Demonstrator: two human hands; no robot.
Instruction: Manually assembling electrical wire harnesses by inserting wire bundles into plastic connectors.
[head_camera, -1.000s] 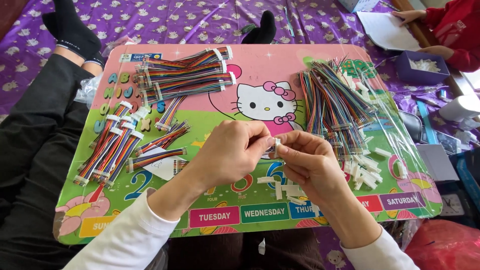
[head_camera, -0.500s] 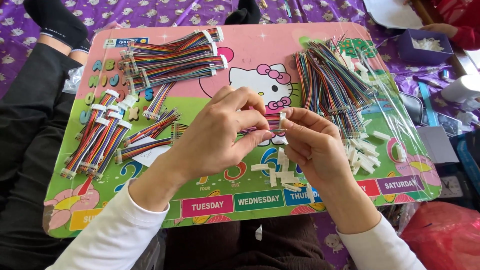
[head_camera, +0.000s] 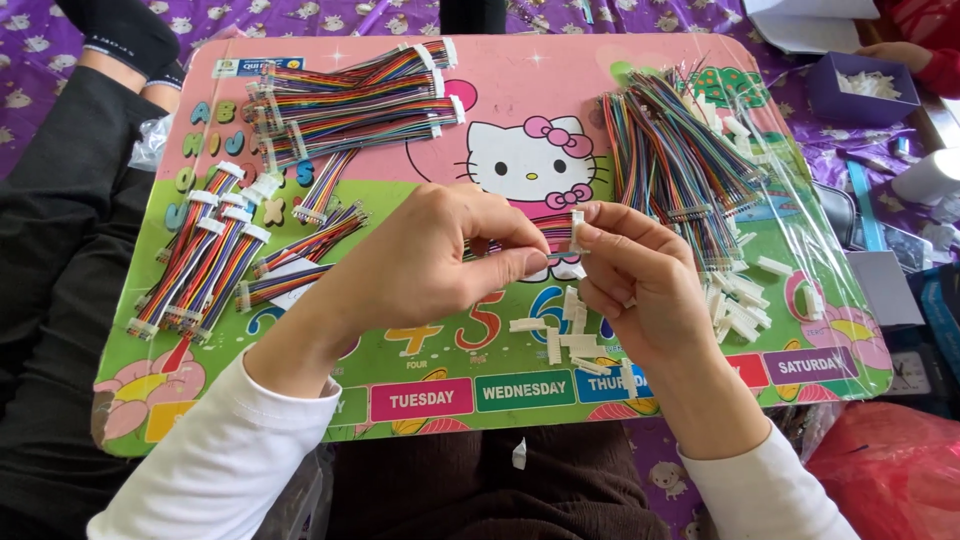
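I see my left hand (head_camera: 430, 262) pinching a multicoloured ribbon cable (head_camera: 552, 232) level above the table (head_camera: 640, 75), while my right hand (head_camera: 640, 280) pinches a white connector housing (head_camera: 577, 225) at its end, likely to mate them.

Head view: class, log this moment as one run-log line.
left hand: pinches ribbon cable | right hand: holds white connector at cable end | tray: cable bundles, loose connectors

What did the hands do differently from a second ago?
Both hands rose a little up the tray, from over the numbers toward the cat picture. The left hand keeps pinching the rainbow wires, and the right hand keeps holding the white connector at their end. The wire bundles and loose white connectors on the tray stayed put.
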